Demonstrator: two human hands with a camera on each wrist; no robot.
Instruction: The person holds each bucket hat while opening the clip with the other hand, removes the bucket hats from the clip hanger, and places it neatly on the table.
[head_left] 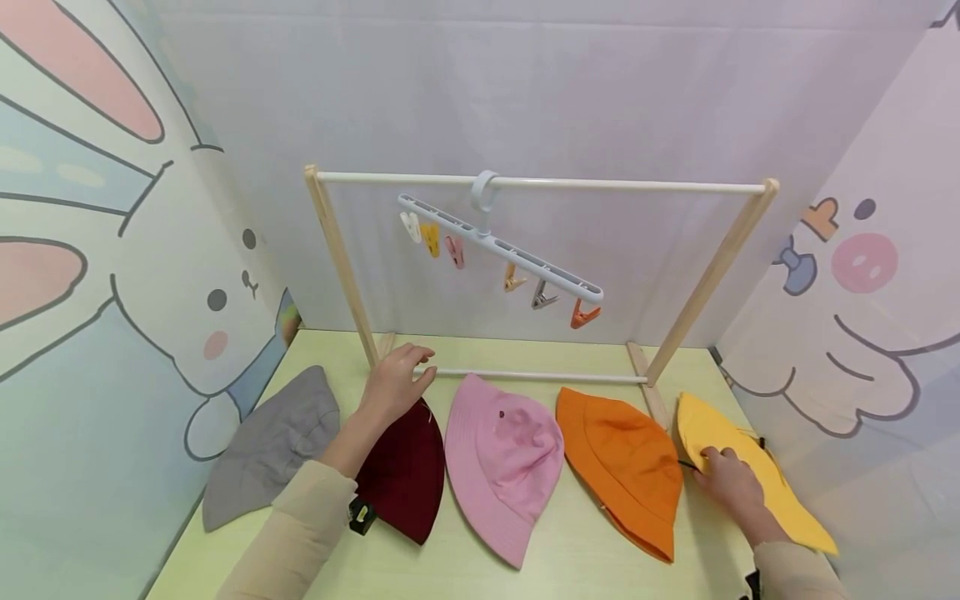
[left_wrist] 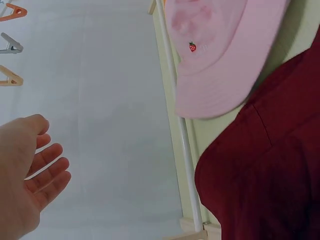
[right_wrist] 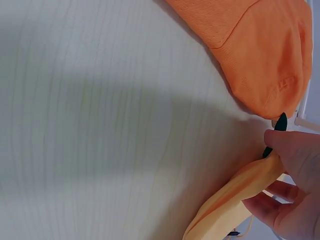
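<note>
My right hand (head_left: 731,483) pinches the near edge of a yellow bucket hat (head_left: 780,492) at the right end of the row. In the right wrist view, a dark green leaf-shaped piece (right_wrist: 282,123) sticks out by the thumb, beside the yellow fabric. My left hand (head_left: 396,385) is raised over a dark red bucket hat (head_left: 408,475), its fingers loosely bent and holding nothing. Seen from the left wrist, that hand (left_wrist: 37,170) stands apart from the dark red hat (left_wrist: 265,165). Part of the dark red hat is hidden under my left forearm.
A grey hat (head_left: 277,446), a pink hat (head_left: 510,458) with a small strawberry mark and an orange hat (head_left: 626,467) lie on the table. Behind them stands a rack with a white bar (head_left: 637,184). A pale blue hanger (head_left: 487,242) with several coloured clips hangs from it.
</note>
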